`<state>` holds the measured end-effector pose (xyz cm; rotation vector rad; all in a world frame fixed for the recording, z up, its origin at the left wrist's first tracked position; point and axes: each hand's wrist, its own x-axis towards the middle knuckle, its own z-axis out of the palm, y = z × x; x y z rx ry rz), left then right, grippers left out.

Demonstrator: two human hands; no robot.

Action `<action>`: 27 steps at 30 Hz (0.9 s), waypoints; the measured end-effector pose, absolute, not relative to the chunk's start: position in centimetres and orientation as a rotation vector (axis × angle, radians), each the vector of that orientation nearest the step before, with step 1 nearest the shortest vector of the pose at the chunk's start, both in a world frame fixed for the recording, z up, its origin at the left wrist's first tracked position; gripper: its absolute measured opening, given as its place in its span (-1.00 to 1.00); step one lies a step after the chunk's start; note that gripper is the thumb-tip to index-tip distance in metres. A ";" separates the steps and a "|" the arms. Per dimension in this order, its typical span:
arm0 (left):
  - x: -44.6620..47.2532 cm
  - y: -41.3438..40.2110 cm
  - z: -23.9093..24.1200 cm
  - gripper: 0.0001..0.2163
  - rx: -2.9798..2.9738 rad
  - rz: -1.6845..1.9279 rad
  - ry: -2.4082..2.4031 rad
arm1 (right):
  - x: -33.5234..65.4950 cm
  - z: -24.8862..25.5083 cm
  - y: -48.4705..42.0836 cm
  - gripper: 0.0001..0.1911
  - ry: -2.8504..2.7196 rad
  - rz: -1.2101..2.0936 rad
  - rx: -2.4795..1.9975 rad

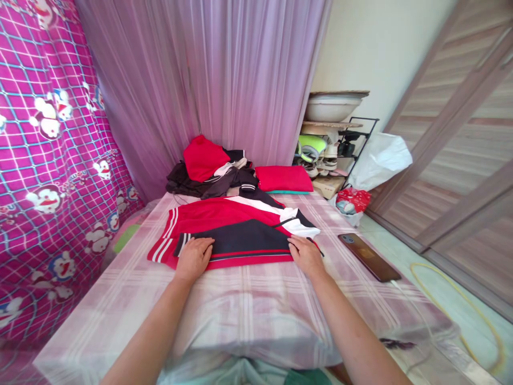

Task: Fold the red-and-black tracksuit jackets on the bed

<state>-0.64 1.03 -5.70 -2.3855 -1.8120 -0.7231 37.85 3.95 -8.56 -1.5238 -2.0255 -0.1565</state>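
The jacket (240, 235) is spread on the bed (248, 299), under and beyond the fingertips. The left hand (194, 258) and right hand (306, 255) are laid flat on its near edge, fingers slightly spread. Smoothing outward with even pressure is judged best against wrinkles.

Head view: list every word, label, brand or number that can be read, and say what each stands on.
No text can be read anywhere.
Red and navy jacket: stripes only, no lettering shows.
Pink cartoon cloth: figures and a grid, no words.
Red bag: its print is too blurred to read.
Phone: nothing legible on it.
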 end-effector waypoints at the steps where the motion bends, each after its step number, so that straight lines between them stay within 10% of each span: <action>1: -0.6 1.0 -5.7 -0.62 -2.387 -0.723 -1.806 | 37.9 -8.4 3.9 -0.66 -2.022 -0.164 -1.522; 16: -0.8 1.0 -6.1 -0.65 -2.363 -0.752 -1.776 | 21.0 -3.0 8.2 -0.46 -2.596 0.237 -1.227; 27: -0.8 0.9 -6.3 -0.66 -2.373 -0.775 -1.786 | 29.1 -3.7 12.7 -0.37 -2.469 0.250 -1.884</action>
